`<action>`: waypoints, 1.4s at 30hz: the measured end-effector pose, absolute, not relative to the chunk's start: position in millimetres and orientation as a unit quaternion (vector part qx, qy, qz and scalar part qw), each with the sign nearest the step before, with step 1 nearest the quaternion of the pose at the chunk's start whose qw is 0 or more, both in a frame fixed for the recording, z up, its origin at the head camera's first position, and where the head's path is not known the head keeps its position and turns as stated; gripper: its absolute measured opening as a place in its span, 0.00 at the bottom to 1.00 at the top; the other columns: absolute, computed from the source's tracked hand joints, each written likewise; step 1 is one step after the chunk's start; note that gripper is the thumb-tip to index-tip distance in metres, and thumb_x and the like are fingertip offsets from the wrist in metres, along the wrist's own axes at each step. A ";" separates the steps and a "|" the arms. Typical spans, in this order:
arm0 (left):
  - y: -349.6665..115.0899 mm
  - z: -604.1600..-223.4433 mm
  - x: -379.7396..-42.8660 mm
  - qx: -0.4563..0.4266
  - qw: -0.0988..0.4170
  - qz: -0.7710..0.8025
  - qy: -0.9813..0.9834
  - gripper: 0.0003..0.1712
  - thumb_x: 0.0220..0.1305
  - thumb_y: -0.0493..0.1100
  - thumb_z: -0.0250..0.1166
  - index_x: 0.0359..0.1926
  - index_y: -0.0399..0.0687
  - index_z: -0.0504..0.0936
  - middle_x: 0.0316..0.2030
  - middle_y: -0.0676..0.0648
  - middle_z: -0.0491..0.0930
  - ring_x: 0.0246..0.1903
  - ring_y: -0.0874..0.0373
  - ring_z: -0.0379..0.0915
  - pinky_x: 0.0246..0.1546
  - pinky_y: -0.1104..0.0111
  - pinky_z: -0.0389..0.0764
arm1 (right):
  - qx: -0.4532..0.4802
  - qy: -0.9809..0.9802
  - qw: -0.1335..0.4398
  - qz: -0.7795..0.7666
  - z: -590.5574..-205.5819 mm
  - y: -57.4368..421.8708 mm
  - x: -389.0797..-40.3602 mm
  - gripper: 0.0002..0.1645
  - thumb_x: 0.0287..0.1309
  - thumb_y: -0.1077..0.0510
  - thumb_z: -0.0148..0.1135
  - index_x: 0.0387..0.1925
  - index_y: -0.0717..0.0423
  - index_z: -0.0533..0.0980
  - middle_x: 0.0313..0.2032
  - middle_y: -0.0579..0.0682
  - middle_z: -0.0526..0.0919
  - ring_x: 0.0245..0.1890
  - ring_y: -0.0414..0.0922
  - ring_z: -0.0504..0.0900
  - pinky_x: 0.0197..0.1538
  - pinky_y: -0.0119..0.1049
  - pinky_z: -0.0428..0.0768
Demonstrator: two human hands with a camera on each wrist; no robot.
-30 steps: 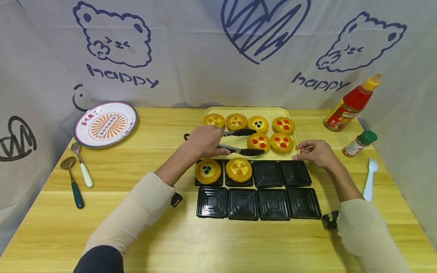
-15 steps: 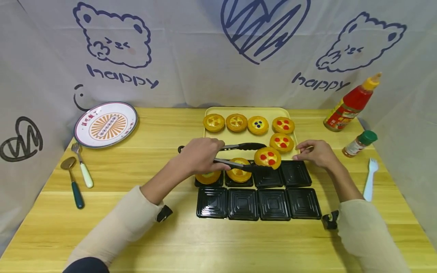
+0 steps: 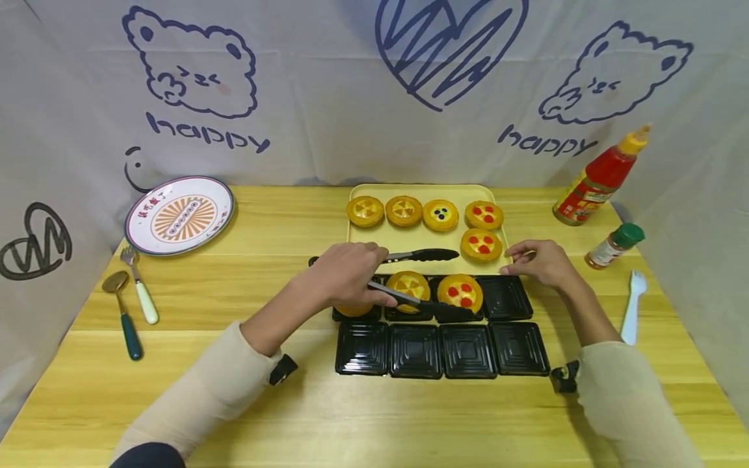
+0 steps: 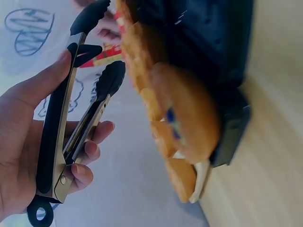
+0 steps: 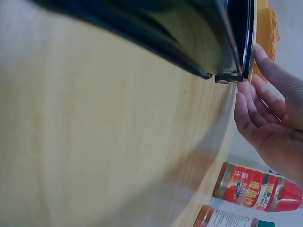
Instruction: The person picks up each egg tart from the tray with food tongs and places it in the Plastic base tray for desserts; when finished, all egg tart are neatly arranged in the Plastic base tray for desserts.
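Observation:
My left hand [image 3: 351,273] grips black tongs [image 3: 418,255], whose arms are spread wide apart. A red-dotted tart [image 3: 460,292] lies in the third black tray [image 3: 468,314] of the back row, with the lower tong arm across its front. Left of it sits a yellow tart [image 3: 409,285]. A blueberry tart [image 4: 189,123] is mostly hidden behind my left hand in the head view. My right hand [image 3: 535,261] rests with relaxed fingers [image 5: 265,71] at the corner of the empty black tray [image 3: 506,298] and the yellow tray [image 3: 421,237].
The yellow tray holds several tarts [image 3: 481,244]. A front row of empty black trays [image 3: 415,350] lies nearer me. A ketchup bottle [image 3: 597,175], spice jar [image 3: 614,246] and white fork [image 3: 632,315] stand right. A plate [image 3: 180,214], fork [image 3: 139,286] and spoon [image 3: 121,312] lie left.
The tongs carried the red-dotted tart from the yellow tray toward me into the third black tray, then spread open. My right hand stayed put.

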State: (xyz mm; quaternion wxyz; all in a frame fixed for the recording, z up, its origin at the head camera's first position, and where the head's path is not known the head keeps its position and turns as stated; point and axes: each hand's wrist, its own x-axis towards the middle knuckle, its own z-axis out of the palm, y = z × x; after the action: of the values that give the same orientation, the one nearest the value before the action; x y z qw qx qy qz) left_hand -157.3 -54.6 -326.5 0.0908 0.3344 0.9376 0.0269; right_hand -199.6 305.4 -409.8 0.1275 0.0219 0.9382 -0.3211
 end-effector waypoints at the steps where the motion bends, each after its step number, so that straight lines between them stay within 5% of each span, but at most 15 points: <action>1: -53.2 -324.2 -160.1 0.330 0.091 0.031 0.939 0.43 0.52 0.71 0.63 0.56 0.42 0.74 0.46 0.46 0.80 0.41 0.52 0.78 0.41 0.59 0.80 | 0.022 0.938 0.128 -0.321 -409.5 305.0 -199.8 0.28 0.50 0.50 0.72 0.48 0.65 0.76 0.42 0.59 0.77 0.40 0.50 0.76 0.35 0.30 0.73; 8: -23.6 -325.9 -191.9 0.301 0.086 0.034 0.949 0.41 0.53 0.71 0.61 0.54 0.43 0.75 0.41 0.48 0.79 0.35 0.56 0.74 0.32 0.67 0.75 | 0.012 0.938 0.122 -0.323 -410.1 305.5 -200.6 0.28 0.49 0.51 0.72 0.47 0.65 0.77 0.40 0.59 0.78 0.38 0.48 0.76 0.33 0.29 0.73; 21: 7.9 -346.0 -217.0 0.283 0.100 0.006 0.954 0.26 0.57 0.68 0.60 0.32 0.49 0.74 0.22 0.52 0.66 0.21 0.60 0.62 0.20 0.71 0.64 | -0.013 0.938 0.115 -0.327 -412.2 305.0 -202.4 0.27 0.48 0.51 0.73 0.45 0.65 0.78 0.39 0.59 0.79 0.34 0.42 0.77 0.32 0.29 0.74; 28: 1.1 -335.3 -200.4 0.305 0.072 0.013 0.950 0.32 0.57 0.69 0.60 0.46 0.48 0.76 0.34 0.51 0.77 0.29 0.59 0.71 0.30 0.68 0.75 | -0.037 0.938 0.118 -0.325 -409.5 306.9 -205.4 0.27 0.51 0.55 0.70 0.49 0.70 0.75 0.40 0.65 0.81 0.36 0.48 0.81 0.33 0.30 0.75; 33: 3.9 -332.6 -184.0 0.345 0.072 0.021 0.936 0.30 0.56 0.70 0.61 0.42 0.49 0.76 0.31 0.52 0.77 0.28 0.59 0.72 0.28 0.68 0.75 | -0.077 0.944 0.118 -0.299 -405.9 313.7 -211.4 0.17 0.60 0.63 0.58 0.49 0.69 0.77 0.43 0.68 0.81 0.42 0.58 0.81 0.35 0.32 0.77; 42: 21.2 -341.8 -165.8 0.378 0.075 -0.014 0.923 0.31 0.57 0.70 0.58 0.47 0.50 0.77 0.37 0.53 0.79 0.32 0.61 0.73 0.34 0.67 0.77 | -0.066 0.936 0.155 -0.308 -399.6 314.1 -219.4 0.19 0.55 0.58 0.66 0.46 0.66 0.79 0.41 0.63 0.84 0.33 0.41 0.79 0.35 0.30 0.76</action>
State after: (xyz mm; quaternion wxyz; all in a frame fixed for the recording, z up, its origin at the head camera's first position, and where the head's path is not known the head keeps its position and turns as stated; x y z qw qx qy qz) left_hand -165.8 21.2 -341.8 0.0749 0.3780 0.9227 -0.0145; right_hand -219.4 314.1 -399.6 0.1552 -0.0663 0.9362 -0.3084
